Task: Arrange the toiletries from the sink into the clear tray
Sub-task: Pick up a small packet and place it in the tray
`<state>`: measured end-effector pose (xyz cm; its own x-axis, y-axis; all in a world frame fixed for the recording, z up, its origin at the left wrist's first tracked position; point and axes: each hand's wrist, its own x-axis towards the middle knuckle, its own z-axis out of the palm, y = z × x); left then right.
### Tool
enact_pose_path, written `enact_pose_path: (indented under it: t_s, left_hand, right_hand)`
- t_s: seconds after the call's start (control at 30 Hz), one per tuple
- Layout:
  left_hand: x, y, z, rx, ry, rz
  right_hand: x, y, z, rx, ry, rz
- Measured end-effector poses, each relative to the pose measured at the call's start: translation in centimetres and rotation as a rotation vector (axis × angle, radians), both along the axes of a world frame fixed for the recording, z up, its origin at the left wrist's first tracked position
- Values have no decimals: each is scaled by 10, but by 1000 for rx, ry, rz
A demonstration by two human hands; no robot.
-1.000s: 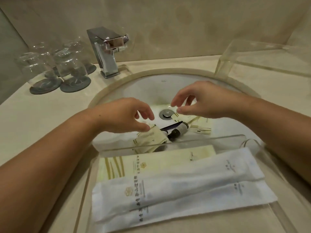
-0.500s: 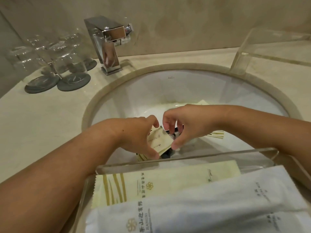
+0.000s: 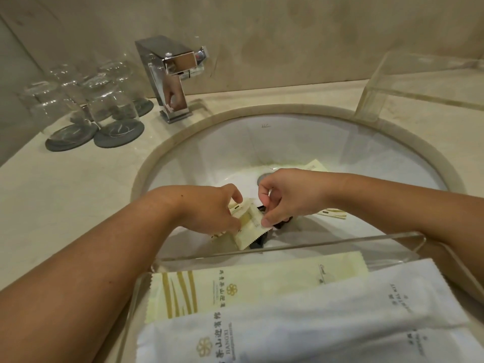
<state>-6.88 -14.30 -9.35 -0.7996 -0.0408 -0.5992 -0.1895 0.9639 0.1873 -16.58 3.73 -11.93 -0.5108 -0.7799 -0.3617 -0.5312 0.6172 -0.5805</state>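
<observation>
Both hands are down in the white sink (image 3: 301, 142). My left hand (image 3: 212, 208) pinches small cream packets (image 3: 248, 226) with gold print. My right hand (image 3: 285, 197) pinches the same top packet at its right edge, and its fingers curl over a dark small bottle (image 3: 280, 224) that is mostly hidden. Another cream packet (image 3: 332, 213) lies in the basin to the right, partly under my right wrist. The clear tray (image 3: 288, 247) sits at the near rim and holds a long cream packet (image 3: 262, 284) and long white packets (image 3: 327, 323).
A chrome faucet (image 3: 172, 74) stands behind the sink. Upturned glasses (image 3: 86, 106) on dark coasters stand at the back left. A clear acrylic stand (image 3: 408, 85) occupies the back right of the beige counter. The drain (image 3: 263, 177) shows just above my right hand.
Both hands have dropped from above the basin onto the packets and bottle. They now pinch the top packet, which is tilted up slightly. The view has moved closer.
</observation>
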Motion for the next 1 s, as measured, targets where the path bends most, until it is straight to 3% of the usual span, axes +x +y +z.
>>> enact_pose_path:
  t_s: [0.23,0.43,0.57,0.7,0.8,1.0]
  left_hand:
    - [-3,-7,6,13,220,80]
    - [-5,-14,8,100,429,272]
    - [-6,-17,8,369,414,529]
    - [-7,-17,12,641,386,695]
    - [-9,-15,14,889,368,811]
    - [-9,-15,19,1113,325,902]
  right_hand:
    - [-9,5,13,-107,-64,-112]
    - [-17,21,28,-343,-124,-293]
    - [-19,22,35,-537,-65,-389]
    - [-16,20,41,-703,3,-350]
    - [-8,18,41,-656,109,-232]
    - [1,15,40,-535,170,-96]
